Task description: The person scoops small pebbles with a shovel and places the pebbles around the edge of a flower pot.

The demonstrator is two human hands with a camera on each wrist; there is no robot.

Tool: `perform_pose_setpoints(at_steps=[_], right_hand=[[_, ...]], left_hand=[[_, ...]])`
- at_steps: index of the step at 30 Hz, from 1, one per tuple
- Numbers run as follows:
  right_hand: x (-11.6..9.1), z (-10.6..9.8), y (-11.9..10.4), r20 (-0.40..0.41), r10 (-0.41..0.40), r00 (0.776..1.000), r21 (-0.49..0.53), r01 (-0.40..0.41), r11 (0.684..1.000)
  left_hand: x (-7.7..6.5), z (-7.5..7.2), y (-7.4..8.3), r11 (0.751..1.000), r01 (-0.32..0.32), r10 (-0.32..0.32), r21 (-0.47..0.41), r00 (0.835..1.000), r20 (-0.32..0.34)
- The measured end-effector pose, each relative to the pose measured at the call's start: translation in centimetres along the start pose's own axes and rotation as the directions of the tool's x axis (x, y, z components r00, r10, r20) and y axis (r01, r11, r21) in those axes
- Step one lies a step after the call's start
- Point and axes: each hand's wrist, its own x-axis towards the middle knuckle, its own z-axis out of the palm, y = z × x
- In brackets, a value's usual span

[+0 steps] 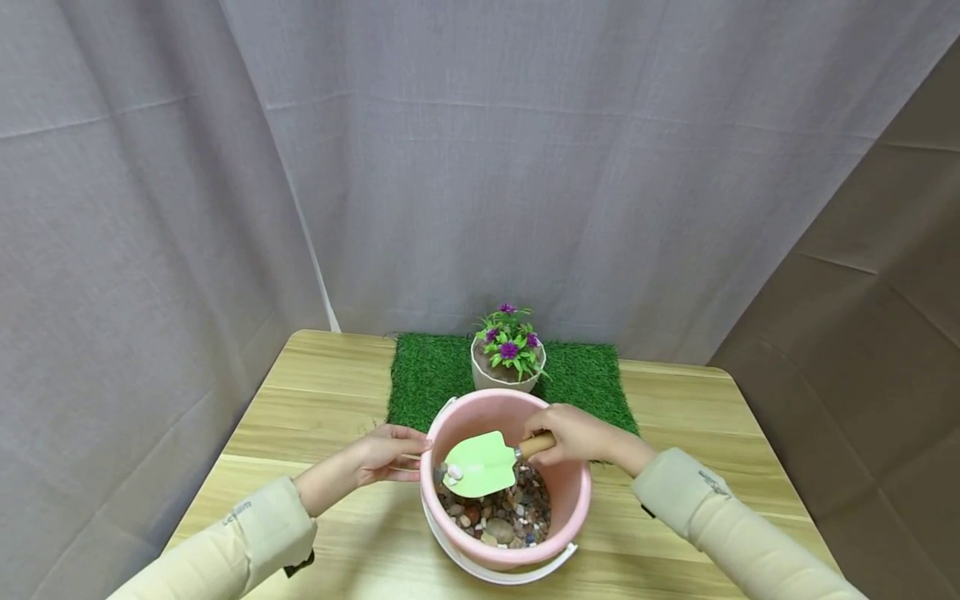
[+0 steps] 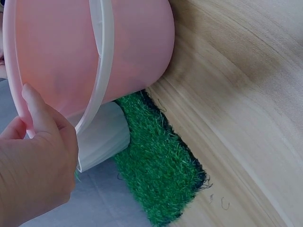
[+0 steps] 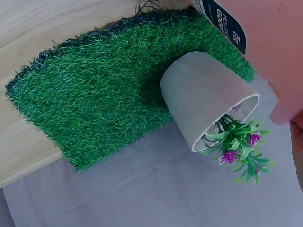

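A pink bucket [image 1: 576, 512] stands on the wooden table with mixed pebbles [image 1: 501, 525] in its bottom. My left hand [image 1: 390, 454] grips its left rim between thumb and fingers, seen closer at the rim in the left wrist view. Inside the mouth is a hand trowel with a light green blade [image 1: 483, 467]. My right hand [image 1: 576, 433] holds its wooden handle [image 1: 536, 446] over the bucket's right side. A few pale pebbles [image 1: 454, 473] lie at the blade's tip, near the bucket's left wall. Only a sliver of my right hand appears in the right wrist view.
Behind the bucket, a white pot [image 3: 203, 94] with a purple-flowered plant [image 1: 507, 346] stands on a green artificial grass mat [image 1: 431, 367]. The bucket's white bail handle [image 1: 517, 577] hangs down its front. Grey curtains [image 1: 480, 167] stand behind the wooden table [image 1: 330, 383].
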Motion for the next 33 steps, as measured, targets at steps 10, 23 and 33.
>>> perform_pose_setpoints(at_steps=[10, 23, 33], right_hand=[[-0.4, -1.0, 0.4, -0.053, 0.003, 0.999, 0.031, -0.002, 1.0], [-1.8, -3.5, 1.8, -0.13, 0.035, 0.991, 0.053, -0.029, 0.998], [-3.9, -5.8, 4.4, -0.202, 0.173, 0.964, 0.085, -0.159, 0.984]], left_hand=[[0.1, 0.0, -0.1, 1.0, 0.007, -0.007, -0.016, 1.0, -0.005], [0.0, 0.3, 0.0, 1.0, 0.006, -0.006, -0.011, 1.0, -0.005], [-0.1, 0.2, 0.0, 1.0, 0.005, -0.005, -0.018, 1.0, -0.005]])
